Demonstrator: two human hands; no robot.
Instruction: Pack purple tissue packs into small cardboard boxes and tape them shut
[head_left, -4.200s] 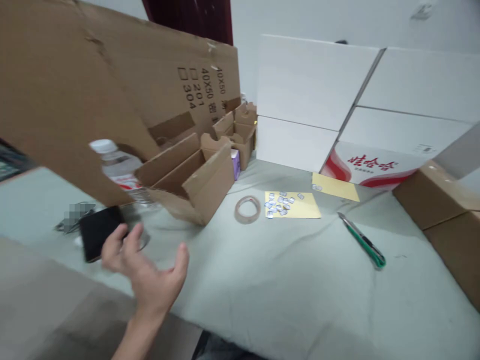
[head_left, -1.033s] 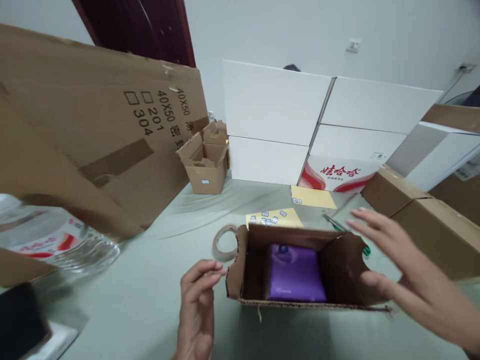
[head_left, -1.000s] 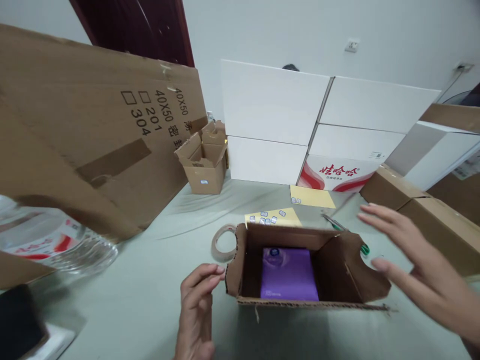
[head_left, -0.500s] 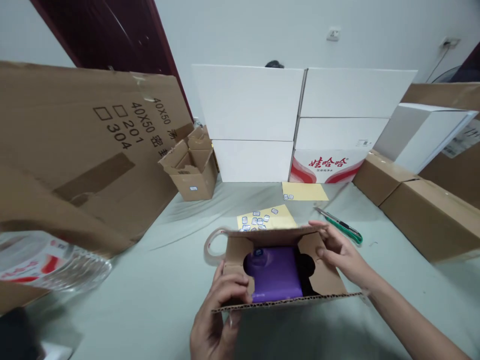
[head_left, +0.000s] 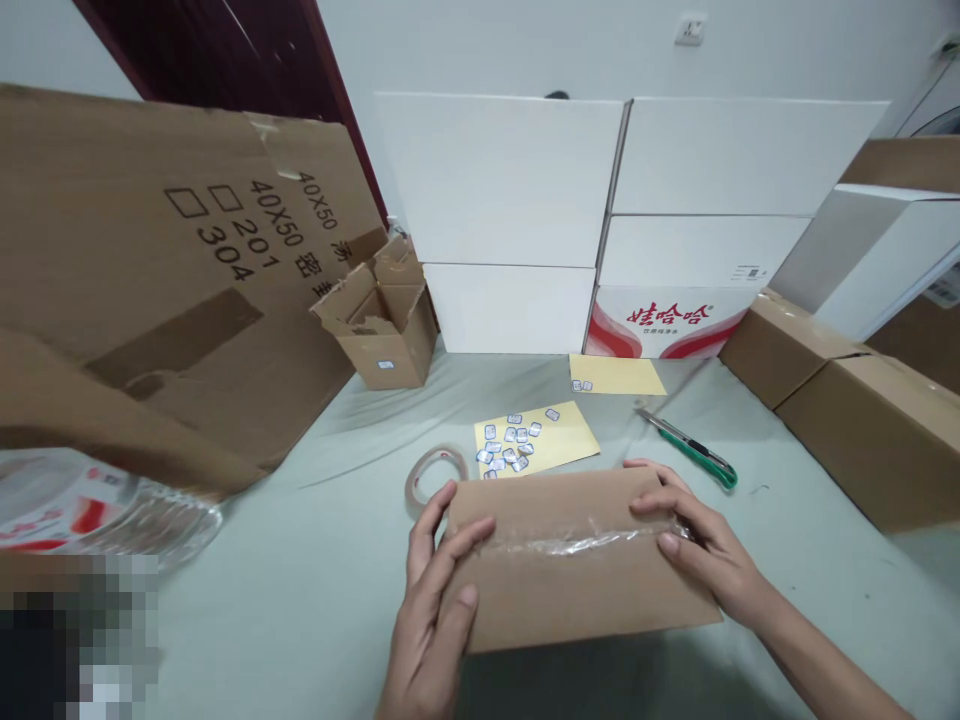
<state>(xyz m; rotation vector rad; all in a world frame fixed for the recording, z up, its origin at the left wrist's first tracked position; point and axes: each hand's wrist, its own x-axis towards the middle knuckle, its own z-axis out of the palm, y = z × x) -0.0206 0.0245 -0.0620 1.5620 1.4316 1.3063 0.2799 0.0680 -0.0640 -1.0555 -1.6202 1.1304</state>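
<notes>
A small brown cardboard box (head_left: 570, 590) lies in front of me on the pale green table (head_left: 315, 610), its flaps folded shut with a strip of clear tape along the seam. My left hand (head_left: 435, 590) rests flat on the box's left end, fingers spread over the top. My right hand (head_left: 690, 535) presses flat on the right end, fingertips at the taped seam. The purple item inside is hidden.
A clear tape roll (head_left: 426, 475) lies just behind the box. Yellow sheets with small stickers (head_left: 534, 440), a green utility knife (head_left: 694, 450), an open small carton (head_left: 382, 320), white boxes (head_left: 600, 220), brown boxes (head_left: 847, 410) and a big cardboard sheet (head_left: 165, 270) surround them.
The box's flaps, open half a second ago with the purple item showing, are now folded down. Both hands moved onto the closed top.
</notes>
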